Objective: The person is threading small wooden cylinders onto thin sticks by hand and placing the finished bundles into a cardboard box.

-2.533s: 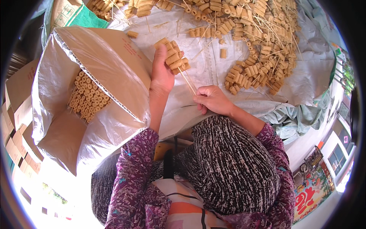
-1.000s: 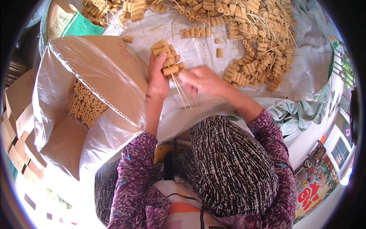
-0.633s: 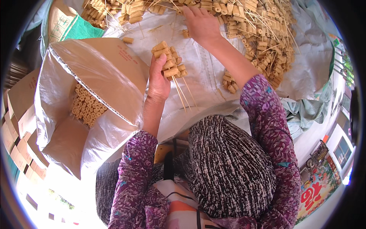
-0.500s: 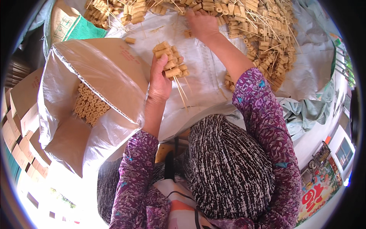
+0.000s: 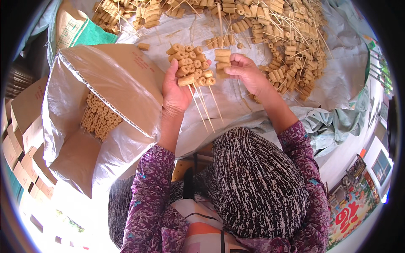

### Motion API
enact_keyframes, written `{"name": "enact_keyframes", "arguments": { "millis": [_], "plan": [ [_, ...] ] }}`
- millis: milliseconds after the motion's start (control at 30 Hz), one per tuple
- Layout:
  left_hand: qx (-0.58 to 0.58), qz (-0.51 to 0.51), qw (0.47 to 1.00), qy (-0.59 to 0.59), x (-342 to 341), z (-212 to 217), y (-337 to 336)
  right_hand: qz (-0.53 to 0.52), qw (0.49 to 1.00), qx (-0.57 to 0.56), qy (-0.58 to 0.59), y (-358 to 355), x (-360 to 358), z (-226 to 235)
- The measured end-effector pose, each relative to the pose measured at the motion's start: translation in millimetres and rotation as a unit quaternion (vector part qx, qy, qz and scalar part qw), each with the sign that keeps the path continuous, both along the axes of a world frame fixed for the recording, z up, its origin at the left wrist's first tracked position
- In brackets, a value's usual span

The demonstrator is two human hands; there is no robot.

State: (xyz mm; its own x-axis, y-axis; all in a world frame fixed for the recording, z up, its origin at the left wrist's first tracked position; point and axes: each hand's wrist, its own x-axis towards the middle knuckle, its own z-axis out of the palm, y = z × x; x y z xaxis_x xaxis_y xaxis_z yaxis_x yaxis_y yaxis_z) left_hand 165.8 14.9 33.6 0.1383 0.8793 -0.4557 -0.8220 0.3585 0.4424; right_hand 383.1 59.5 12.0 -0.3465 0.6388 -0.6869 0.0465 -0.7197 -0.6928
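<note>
My left hand point(image 5: 176, 93) is closed around several skewers point(image 5: 190, 65) threaded with short, tan, hollow rolls, their bare sticks pointing down toward me. Just to the right, the fingers of my right hand point(image 5: 249, 76) pinch one more skewer point(image 5: 222, 56) of the same rolls, held upright beside the bundle with a small gap between them. Part of that skewer is hidden behind my fingers. Beyond both hands, a large heap of the skewers point(image 5: 295, 46) covers the far and right side of a pale sheet point(image 5: 198, 114).
At my left stands an open cardboard box point(image 5: 118, 63) lined with clear plastic, with packed skewers point(image 5: 100, 118) inside. A loose roll point(image 5: 144, 46) lies on the sheet behind it. More cartons point(image 5: 25, 164) are stacked at the far left. Crumpled grey-green cloth point(image 5: 337, 124) lies on the right.
My right hand has come back from the far heap toward the left hand, bringing one skewer. The bundle in my left hand has turned, showing more rolls.
</note>
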Motion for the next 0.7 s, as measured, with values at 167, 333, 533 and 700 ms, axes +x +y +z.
{"name": "enact_keyframes", "arguments": {
  "millis": [167, 333, 533, 700],
  "plan": [
    [-0.04, -0.002, 0.999, 0.034, -1, -11, 5, -0.03, 0.951, 0.306, 0.033, 23, -37, 41],
    [-0.046, -0.014, 0.998, 0.05, -2, -22, 0, 0.133, 0.688, 0.711, -0.057, 42, -86, 62],
    [-0.074, -0.018, 0.995, -0.063, -3, -14, 1, 0.185, 0.667, 0.712, -0.117, 32, -83, 52],
    [-0.082, -0.012, 0.994, -0.074, 1, -5, 0, 0.186, 0.682, 0.692, -0.144, 22, -79, 55]
  ]
}}
